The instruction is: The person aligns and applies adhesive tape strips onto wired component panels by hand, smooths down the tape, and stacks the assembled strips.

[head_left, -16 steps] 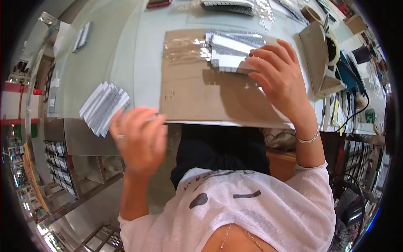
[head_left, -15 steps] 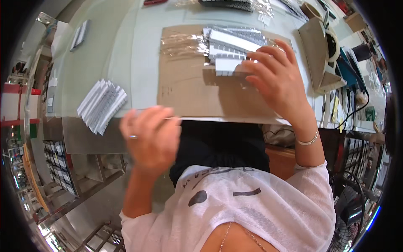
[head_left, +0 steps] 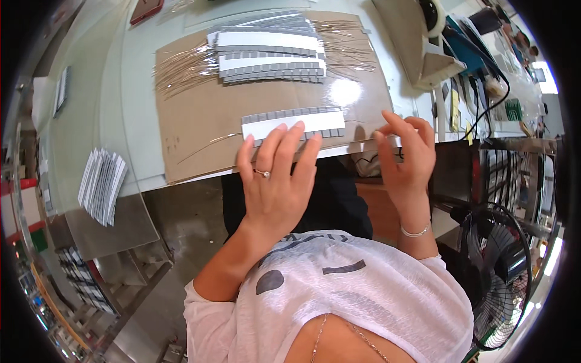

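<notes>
A white strip with grey segmented edges lies near the front edge of a brown cardboard sheet. A thin wire trails from its left end. My left hand rests its spread fingertips on the strip's near side. To the right of the strip, at the cardboard's front right corner, my right hand is raised with thumb and index finger apart and the other fingers bent. No held object shows in it. Farther back on the cardboard sits a pile of similar strips, thin wires fanning out from both ends.
A fanned stack of strips lies at the table's left front edge, and a smaller bundle farther back. A tape dispenser stands at the right. A red phone-like object lies at the back. A black fan stands at lower right.
The view has shifted. My left hand has moved right onto a single strip, now apart from the pile. My right hand has left the pile and come down to the cardboard's front right corner.
</notes>
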### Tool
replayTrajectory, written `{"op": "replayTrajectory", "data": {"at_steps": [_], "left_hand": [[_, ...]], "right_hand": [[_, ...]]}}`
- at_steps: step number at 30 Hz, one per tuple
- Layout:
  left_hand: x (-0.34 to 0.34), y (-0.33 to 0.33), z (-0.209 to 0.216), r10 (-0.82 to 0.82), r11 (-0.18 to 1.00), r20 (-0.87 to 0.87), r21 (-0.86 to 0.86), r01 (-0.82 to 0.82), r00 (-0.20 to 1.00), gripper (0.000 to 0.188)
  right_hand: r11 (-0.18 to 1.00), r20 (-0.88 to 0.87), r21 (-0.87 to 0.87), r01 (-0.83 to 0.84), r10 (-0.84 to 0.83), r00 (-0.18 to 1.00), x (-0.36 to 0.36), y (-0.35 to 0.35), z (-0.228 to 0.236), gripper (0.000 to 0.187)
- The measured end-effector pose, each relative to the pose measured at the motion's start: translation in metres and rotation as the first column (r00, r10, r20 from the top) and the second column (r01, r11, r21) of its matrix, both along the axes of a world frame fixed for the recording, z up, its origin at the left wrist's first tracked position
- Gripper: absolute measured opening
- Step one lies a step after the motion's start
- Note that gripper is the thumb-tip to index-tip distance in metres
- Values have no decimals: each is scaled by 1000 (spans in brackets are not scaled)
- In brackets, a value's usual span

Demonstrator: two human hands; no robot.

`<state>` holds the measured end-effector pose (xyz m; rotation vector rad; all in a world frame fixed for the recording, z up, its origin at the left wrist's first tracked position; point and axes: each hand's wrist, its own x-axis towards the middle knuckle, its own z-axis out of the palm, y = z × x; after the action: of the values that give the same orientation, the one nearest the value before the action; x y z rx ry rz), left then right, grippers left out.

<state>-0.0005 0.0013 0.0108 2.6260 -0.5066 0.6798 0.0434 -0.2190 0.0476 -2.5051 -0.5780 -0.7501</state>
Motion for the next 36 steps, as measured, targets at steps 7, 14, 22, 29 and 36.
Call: {"op": "replayTrajectory", "data": {"at_steps": [7,14,22,29,36], "left_hand": [[-1,-15,5,67,997,-32,40,-66,997,52],[-4,-16,-2,78,995,-46,58,-75,996,62],[-3,-15,-7,79,996,1,29,-79,997,62],[-1,-16,-7,76,996,34,50,-77,997,60],[-1,-16,-5,88,992,16,92,-89,996,34]], "right_hand": [[975,-121,214,-67,95,988,-13,20,-28,63],[990,48,71,-122,118,992,-5,27,-36,59],[955,55,-4,-298,297,953,22,14,-20,48],[903,132,-179,-390,415,900,31,13,-12,48],[849,95,-115,-517,527,845,36,30,-8,47]]}}
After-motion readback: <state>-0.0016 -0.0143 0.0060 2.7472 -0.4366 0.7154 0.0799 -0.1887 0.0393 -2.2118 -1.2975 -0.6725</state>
